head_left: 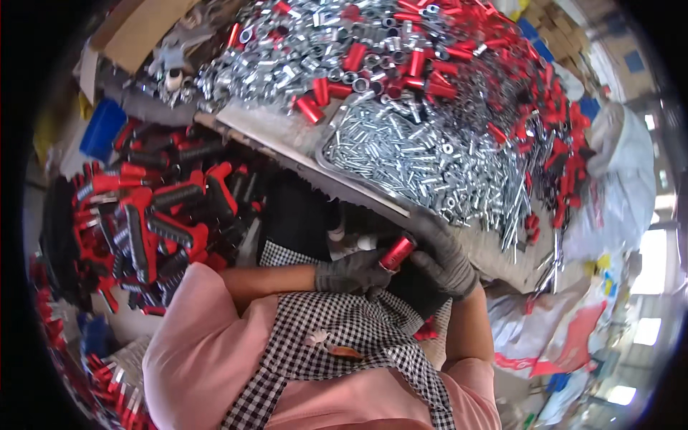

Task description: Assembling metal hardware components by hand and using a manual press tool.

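Nearest the camera lie a pink shirt (193, 358) and a black-and-white checked apron (337, 337), with both forearms reaching up from the lower edge. Left hand (352, 272), in a grey glove, is closed around the lower end of a red tube (396, 253). Right hand (446, 254), also grey-gloved, curls over the tube's upper end, its fingers bent about it. The tube sits tilted between the two hands, just in front of the table (287, 132) edge and above the lap.

Just beyond the right hand, a metal tray (326, 159) on the table holds a heap of silver bolts (401, 154). Farther back, silver sleeves (287, 57) and more red tubes (423, 64) cover the table in a loose pile. To the left, below the table edge, a heap of red-and-black handles (150, 215) fills a bin. A blue box (102, 129) stands beyond that heap. White sacks (623, 165) lie at far right.
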Demonstrator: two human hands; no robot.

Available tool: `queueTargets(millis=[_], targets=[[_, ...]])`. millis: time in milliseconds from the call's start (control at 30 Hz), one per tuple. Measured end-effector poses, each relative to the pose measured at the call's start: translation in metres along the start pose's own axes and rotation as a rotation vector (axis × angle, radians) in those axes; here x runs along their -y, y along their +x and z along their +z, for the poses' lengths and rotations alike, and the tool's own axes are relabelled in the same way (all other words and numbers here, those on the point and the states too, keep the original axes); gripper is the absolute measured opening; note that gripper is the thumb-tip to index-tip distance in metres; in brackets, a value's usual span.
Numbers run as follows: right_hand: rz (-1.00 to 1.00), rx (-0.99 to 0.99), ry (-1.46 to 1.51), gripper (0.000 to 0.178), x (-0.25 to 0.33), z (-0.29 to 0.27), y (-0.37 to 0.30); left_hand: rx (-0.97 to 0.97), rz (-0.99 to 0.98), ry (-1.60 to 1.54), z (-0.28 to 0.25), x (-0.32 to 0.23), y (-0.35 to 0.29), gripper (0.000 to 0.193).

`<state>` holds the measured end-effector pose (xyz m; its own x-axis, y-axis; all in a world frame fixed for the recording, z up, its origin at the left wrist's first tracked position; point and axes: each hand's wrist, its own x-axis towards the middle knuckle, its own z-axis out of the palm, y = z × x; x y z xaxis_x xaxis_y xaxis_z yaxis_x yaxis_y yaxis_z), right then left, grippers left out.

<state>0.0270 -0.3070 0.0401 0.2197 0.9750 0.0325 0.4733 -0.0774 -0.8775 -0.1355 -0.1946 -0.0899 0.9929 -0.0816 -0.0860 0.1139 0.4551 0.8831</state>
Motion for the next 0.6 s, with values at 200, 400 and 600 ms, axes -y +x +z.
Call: queueTargets(millis=[200, 400, 600], targets=[[-0.108, 0.260, -0.365, 0.032, 0.039, -0.013, 0.058, -0.156, 0.587, 0.710, -0.023, -0.061, 0.008, 0.048], [-0.018, 0.197, -0.528, 0.038, 0.062, -0.015, 0.120, -0.250, 0.345, 0.502, -0.069, -0.101, 0.009, 0.059], [0.130, 0.125, -0.897, 0.033, 0.052, -0.040, 0.225, -0.455, 0.324, 0.620, -0.091, -0.105, -0.011, 0.059]])
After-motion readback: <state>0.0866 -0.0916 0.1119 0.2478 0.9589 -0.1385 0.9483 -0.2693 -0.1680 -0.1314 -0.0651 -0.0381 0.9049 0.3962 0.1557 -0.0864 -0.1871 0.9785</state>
